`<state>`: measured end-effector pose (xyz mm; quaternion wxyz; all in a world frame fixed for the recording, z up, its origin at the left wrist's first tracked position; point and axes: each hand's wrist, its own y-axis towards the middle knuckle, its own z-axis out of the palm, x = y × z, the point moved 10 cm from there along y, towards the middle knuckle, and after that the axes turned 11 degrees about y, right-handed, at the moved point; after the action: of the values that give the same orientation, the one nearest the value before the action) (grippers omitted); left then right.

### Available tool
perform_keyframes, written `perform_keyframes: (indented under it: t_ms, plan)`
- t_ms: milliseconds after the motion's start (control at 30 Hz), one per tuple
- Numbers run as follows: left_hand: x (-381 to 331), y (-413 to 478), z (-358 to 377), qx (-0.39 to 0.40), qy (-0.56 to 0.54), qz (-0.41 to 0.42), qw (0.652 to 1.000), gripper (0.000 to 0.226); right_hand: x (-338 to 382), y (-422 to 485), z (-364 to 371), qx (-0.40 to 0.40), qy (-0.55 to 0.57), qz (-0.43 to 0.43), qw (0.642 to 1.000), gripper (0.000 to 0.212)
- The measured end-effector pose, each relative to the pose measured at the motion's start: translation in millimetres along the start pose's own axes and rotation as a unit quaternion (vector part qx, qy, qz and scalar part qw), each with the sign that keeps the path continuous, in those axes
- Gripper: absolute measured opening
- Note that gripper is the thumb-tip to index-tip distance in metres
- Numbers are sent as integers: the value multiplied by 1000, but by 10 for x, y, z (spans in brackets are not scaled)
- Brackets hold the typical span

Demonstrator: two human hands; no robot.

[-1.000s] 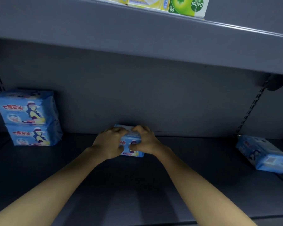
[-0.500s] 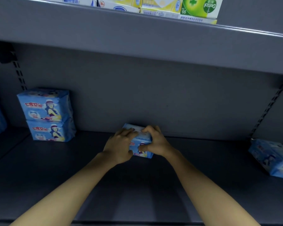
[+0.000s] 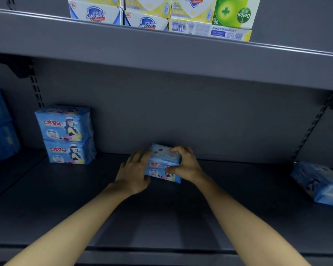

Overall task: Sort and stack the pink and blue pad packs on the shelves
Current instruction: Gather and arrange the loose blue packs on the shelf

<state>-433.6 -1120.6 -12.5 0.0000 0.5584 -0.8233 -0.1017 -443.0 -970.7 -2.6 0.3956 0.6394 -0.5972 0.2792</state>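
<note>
Right hand (image 3: 186, 166): my fingers clasp a blue pad pack (image 3: 162, 167) on the shelf (image 3: 104, 208).
Left hand (image 3: 134, 174): my fingers press flat against its side.

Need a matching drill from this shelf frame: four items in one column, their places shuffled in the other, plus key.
Items
1. held blue pack
2. stack of two blue packs
3. lone blue pack
4. green Dettol box

Places
A. on the upper shelf
B. far right of the lower shelf, lying askew
C. left part of the lower shelf, by the back wall
D. mid-shelf, between the left hand and right hand

Pairs: 1-D, 2-C, 3-B, 4-A
</note>
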Motion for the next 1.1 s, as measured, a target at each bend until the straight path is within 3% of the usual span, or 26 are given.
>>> perform_keyframes:
  t_ms: [100,200,333,467,567,733,1033,1100]
  plan:
    - [156,-38,37,7,-65,-30,997,91,-49,3,-27,-15,52,28,998,54]
    - [266,-81,64,14,-202,-66,977,100,-76,-40,-50,-28,200,74,977,40]
    - [360,-126,144,36,-421,-129,897,99,-164,-124,76,-18,395,168,903,28]
    - [339,-166,182,56,-517,-145,842,90,-174,-236,295,-8,540,248,804,30]
    - [296,-201,198,72,-546,-141,823,84,-126,-318,381,-6,566,267,780,34]
    - [227,-238,207,82,-590,-126,793,46,-90,-406,566,32,572,298,764,47]
    - [160,-284,155,84,-647,-102,751,88,45,-561,743,81,609,318,722,46]
    - [158,-276,139,75,-668,-99,734,77,54,-580,763,90,606,321,722,46]
